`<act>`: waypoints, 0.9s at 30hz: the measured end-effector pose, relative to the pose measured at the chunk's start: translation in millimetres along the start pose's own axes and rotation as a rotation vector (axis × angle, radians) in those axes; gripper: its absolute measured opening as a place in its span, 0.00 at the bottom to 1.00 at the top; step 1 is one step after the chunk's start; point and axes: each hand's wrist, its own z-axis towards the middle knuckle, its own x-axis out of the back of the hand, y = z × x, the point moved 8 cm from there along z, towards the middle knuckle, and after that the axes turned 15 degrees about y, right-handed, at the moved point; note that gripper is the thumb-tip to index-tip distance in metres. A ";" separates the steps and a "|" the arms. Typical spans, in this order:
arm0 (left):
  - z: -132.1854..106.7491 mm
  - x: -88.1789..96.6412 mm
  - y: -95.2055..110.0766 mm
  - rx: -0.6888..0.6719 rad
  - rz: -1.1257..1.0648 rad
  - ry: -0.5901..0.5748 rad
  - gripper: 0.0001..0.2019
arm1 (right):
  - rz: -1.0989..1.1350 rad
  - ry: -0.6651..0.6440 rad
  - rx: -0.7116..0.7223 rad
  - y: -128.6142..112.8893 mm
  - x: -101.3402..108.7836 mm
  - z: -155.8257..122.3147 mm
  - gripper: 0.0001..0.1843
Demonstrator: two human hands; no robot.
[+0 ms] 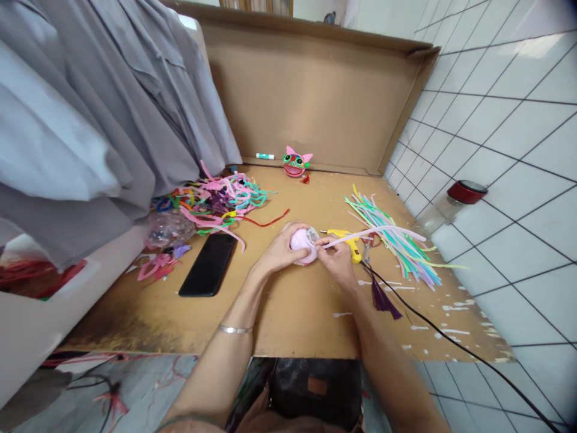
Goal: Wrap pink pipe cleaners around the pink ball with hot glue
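Note:
My left hand [285,248] is wrapped round a small ball wound with pink pipe cleaner [302,242], a greyish patch showing on its upper right. At the ball's right side, my right hand [336,255] pinches a long pale pink pipe cleaner [383,230], whose free end sweeps off to the right over other stems. Just beyond the right hand lies a yellow hot glue gun [345,236] with its nozzle pointing left. Scissors [370,240] with reddish handles lie beside it, partly covered by the pipe cleaner.
Loose pipe cleaners [396,237] spread at right near a lidded jar [451,201]. A purple tassel [383,296] and black cord [433,325] lie nearer. At left are a phone [208,264] and a tangled pile of coloured pieces [229,192]. Behind stands a finished animal head [295,162] by cardboard [311,90].

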 end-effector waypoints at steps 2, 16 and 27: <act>-0.2 1.0 -0.8 0.016 -0.014 0.003 0.21 | 0.002 -0.010 -0.010 0.7 -0.8 -0.4 0.06; 2.0 -2.5 -11.8 0.077 -0.039 0.156 0.16 | -0.024 -0.046 0.051 -4.2 -3.6 -1.9 0.06; 2.1 -3.4 -16.8 0.110 -0.056 0.223 0.14 | -0.024 -0.048 0.055 -4.3 -3.8 -3.2 0.06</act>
